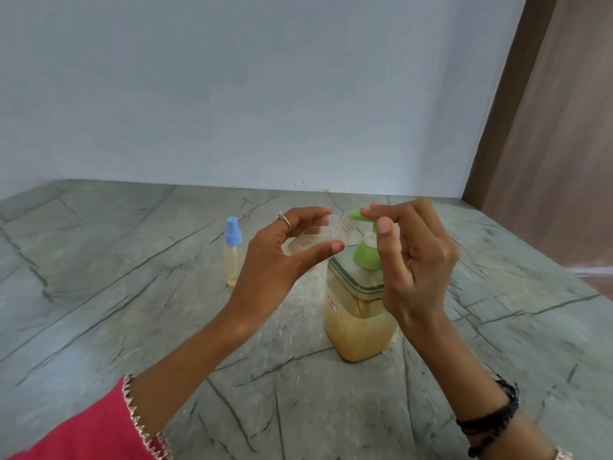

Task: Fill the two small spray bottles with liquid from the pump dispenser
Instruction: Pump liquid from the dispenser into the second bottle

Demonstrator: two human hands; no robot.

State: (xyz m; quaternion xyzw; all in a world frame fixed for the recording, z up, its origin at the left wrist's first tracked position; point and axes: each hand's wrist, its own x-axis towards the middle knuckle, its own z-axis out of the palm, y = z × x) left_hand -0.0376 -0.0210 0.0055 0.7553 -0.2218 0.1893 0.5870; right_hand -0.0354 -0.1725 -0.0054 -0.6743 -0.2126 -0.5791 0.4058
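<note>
Green-topped pump dispenser point(360, 307) stands mid-bench point(99, 310) as the right hand point(414, 257) presses its nozzle with a fingertip, the left hand point(282, 260) curling fingers point(308, 217) round an uncapped, tilted clear spray bottle point(318, 237), while the blue-capped bottle point(233, 252) stands nearer the left edge.

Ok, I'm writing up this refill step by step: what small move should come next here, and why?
Probably press the green pump head down. The right hand has fingers resting on it, and the left hand holds the uncapped clear bottle tilted, its threaded neck at the spout. The capped spray bottle already holds liquid.
</note>
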